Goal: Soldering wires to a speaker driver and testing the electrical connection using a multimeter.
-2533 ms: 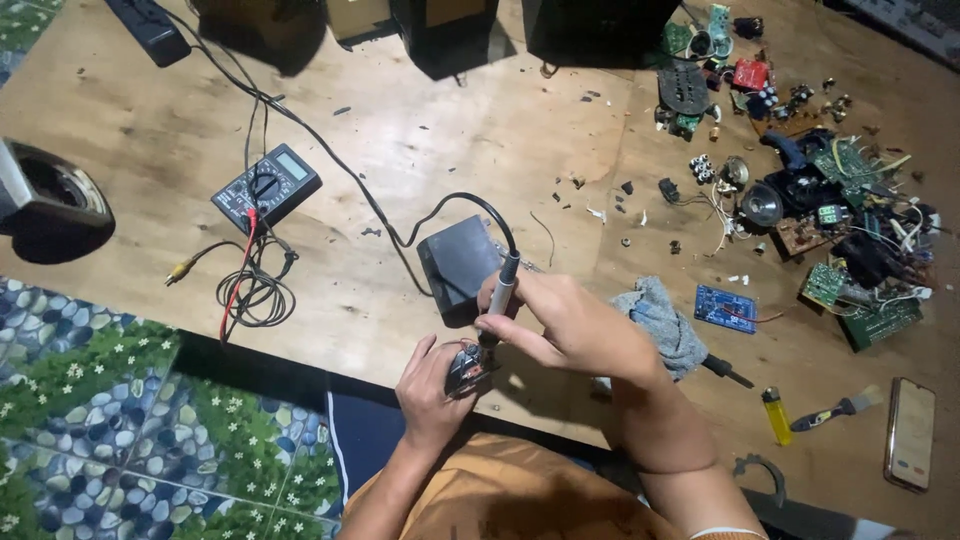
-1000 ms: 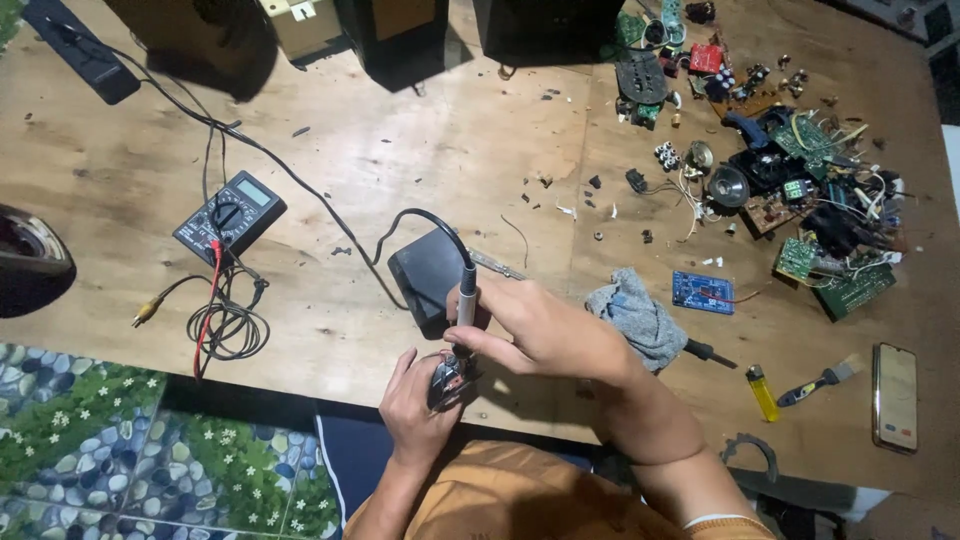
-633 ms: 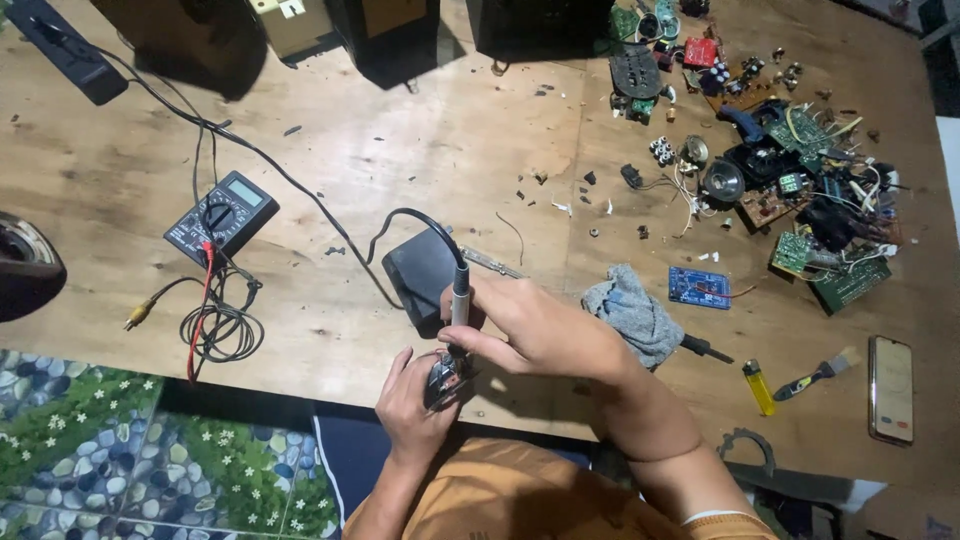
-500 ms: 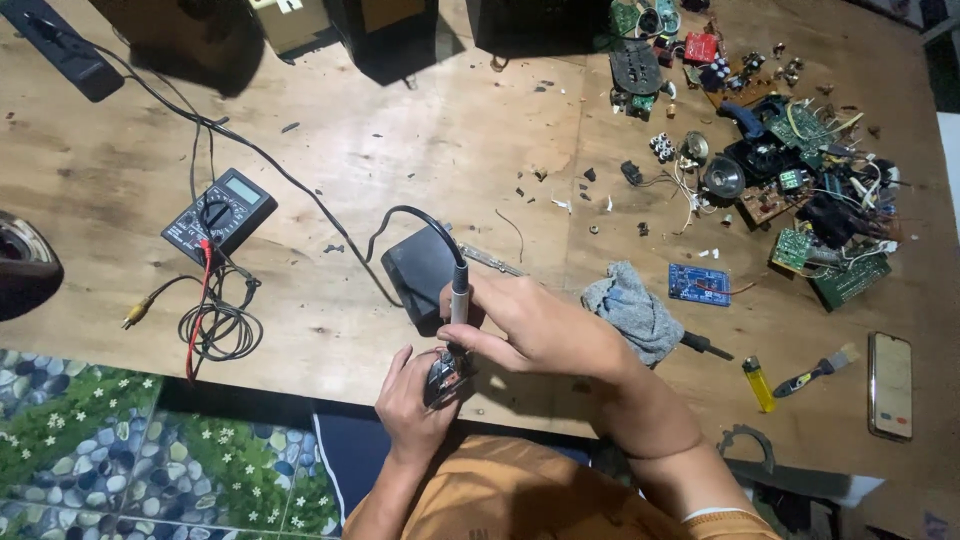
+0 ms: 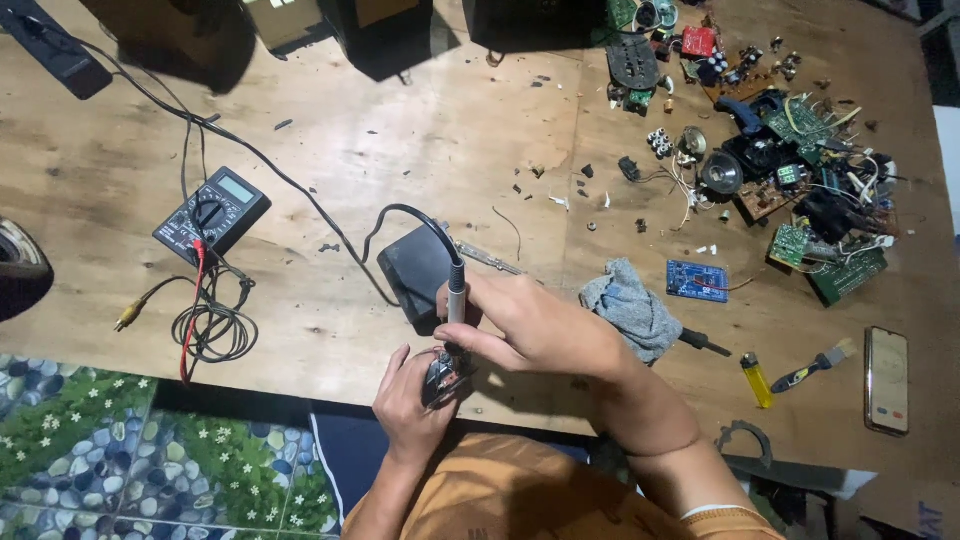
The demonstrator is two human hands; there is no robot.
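At the table's near edge, I see my left hand (image 5: 408, 408) clamped around a small dark part (image 5: 441, 376); my right hand (image 5: 530, 325) grips the grey soldering iron (image 5: 456, 300), its tip touching that part.

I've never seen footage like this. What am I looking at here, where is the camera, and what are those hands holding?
The camera sits on a person's head and looks down at their own two bare hands over a wooden table; there is no robot. The right hand grips a pen-like soldering tool, tip pointing down, its black cable looping away across the table. The left hand holds a small dark electronic part right under that tip. Beside them lies a black box and a grey rag. To the left is a multimeter with red and black leads. On the right lie a pile of circuit boards and parts, a yellow lighter, a small brush and a phone.
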